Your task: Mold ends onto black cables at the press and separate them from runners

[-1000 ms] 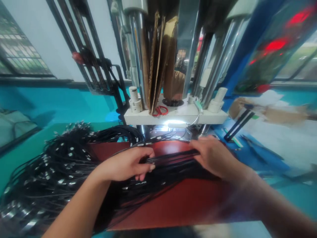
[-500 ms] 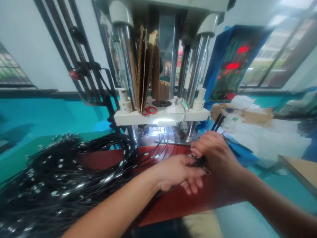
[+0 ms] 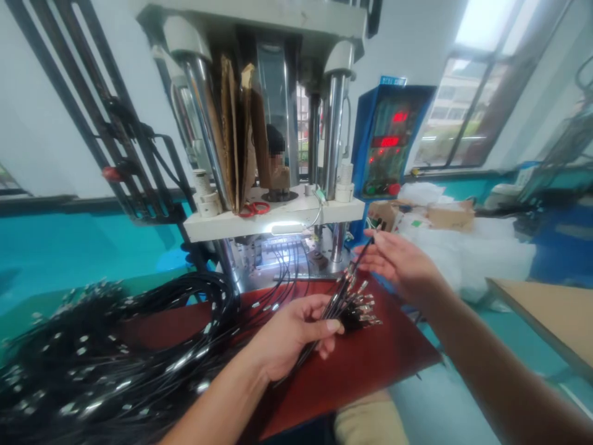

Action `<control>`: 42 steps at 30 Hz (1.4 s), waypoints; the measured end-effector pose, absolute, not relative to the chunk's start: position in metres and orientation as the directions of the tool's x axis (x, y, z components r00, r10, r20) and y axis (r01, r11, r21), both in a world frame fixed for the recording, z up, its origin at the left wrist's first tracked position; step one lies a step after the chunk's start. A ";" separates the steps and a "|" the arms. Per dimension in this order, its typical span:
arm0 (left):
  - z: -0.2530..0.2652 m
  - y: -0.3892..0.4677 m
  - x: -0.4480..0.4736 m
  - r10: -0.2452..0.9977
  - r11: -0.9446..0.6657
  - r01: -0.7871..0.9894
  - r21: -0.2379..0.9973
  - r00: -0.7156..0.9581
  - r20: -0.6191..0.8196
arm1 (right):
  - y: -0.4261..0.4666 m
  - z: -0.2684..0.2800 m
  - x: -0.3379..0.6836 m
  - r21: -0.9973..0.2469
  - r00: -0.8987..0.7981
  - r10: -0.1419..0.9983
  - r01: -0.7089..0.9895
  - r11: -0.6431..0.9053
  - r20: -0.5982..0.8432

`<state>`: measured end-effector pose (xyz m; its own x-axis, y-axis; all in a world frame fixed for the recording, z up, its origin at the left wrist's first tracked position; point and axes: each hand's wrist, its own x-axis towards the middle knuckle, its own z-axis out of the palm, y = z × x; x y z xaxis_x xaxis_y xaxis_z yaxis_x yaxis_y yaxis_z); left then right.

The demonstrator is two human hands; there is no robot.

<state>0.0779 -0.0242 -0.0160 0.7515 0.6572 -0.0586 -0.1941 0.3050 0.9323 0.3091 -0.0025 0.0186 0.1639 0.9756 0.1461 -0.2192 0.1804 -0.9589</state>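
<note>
Toward the right edge of the red board (image 3: 370, 364), our left hand (image 3: 296, 334) pinches a cable bundle (image 3: 334, 304), best steadied behind its metal tips (image 3: 365, 304); our right hand (image 3: 403, 262) pinches a strand (image 3: 362, 252).

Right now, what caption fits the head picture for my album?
Left hand holds black cables over a red board; right hand pinches one.

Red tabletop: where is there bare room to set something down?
On the red tabletop, bare room lies between the held cables in the left hand and the right corner. The left side is crowded by the cable heap; thin leads cross the back edge.
</note>
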 end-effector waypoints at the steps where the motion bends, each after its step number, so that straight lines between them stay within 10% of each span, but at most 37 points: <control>1: -0.015 -0.023 0.077 0.659 0.302 -0.193 0.934 0.750 -0.058 | -0.002 0.022 0.306 -0.961 0.144 0.974 -0.191 0.201 0.175; 11: -0.015 -0.018 0.071 0.688 0.381 -0.220 0.898 0.716 -0.116 | -0.030 0.042 0.310 -0.891 0.141 0.881 0.120 0.438 0.452; 21: -0.007 -0.019 0.073 0.702 0.371 -0.195 0.908 0.698 -0.137 | -0.051 -0.007 0.274 -0.981 0.058 0.998 -0.188 0.046 0.036; 27: -0.020 -0.024 0.075 0.705 0.355 -0.185 0.916 0.697 -0.132 | -0.048 -0.036 0.242 -0.975 0.036 0.984 -0.134 0.180 0.176; 34: -0.025 -0.030 0.075 0.745 0.290 -0.225 0.930 0.663 -0.072 | -0.048 -0.036 0.245 -0.924 -0.364 0.928 -0.376 -0.064 0.083; 42: -0.020 -0.034 0.070 0.819 0.121 -0.007 0.993 0.565 -0.096 | -0.049 -0.047 0.238 -0.959 -0.118 0.989 -0.276 0.059 0.095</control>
<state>0.0698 -0.0340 -0.0201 0.5652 0.8194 -0.0957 -0.0074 0.1210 0.9926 0.2379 -0.0488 -0.0466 -0.1179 0.9885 0.0946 -0.2759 0.0589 -0.9594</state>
